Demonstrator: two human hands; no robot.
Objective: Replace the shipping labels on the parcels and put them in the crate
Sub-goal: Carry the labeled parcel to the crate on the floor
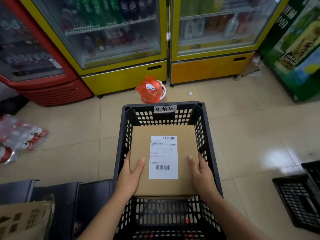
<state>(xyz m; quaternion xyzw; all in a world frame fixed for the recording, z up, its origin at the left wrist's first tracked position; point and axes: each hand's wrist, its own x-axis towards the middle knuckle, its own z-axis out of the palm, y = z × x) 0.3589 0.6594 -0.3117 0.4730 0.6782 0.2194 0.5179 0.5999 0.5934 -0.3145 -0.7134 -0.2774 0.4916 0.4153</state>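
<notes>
Holding a brown box (187, 135) over the black crate (207, 135). Gripped at both sides by left hand (129, 175) and right hand (201, 174). White label (163, 157) on top.

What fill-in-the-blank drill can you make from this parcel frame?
The left hand and right hand hold the parcel over the black ____.
The white label on top shows ____ barcodes.
Behind the crate, a red bag lies on the ____.
Missing: crate; two; floor.
</notes>
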